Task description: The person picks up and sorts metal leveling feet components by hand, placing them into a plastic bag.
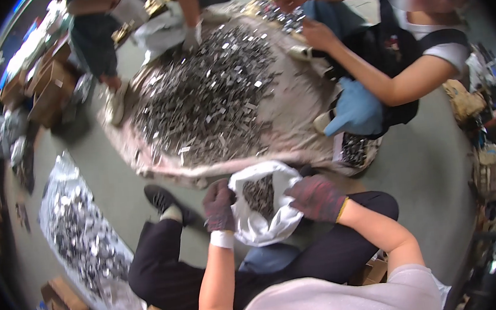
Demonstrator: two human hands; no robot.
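Note:
A white plastic sack (269, 231) stands with its mouth spread wide between my knees. Small grey metal pieces (259, 196) lie inside it. My left hand (219, 203), in a dark reddish-grey knit glove, grips the left side of the rim. On the opposite side, my right hand (319, 199), gloved alike, has its fingers closed on the rim. Just beyond the sack, a large heap of small flat metal pieces (207, 93) covers a pale cloth (292, 116) on the floor.
At the right, a seated co-worker (422, 51) handles pieces over the cloth. Another person's gloved hand (192, 39) is by a white bag (159, 33) at the far side. A clear plastic sheet with metal pieces (87, 240) lies left; cardboard boxes (52, 92) stand beyond it.

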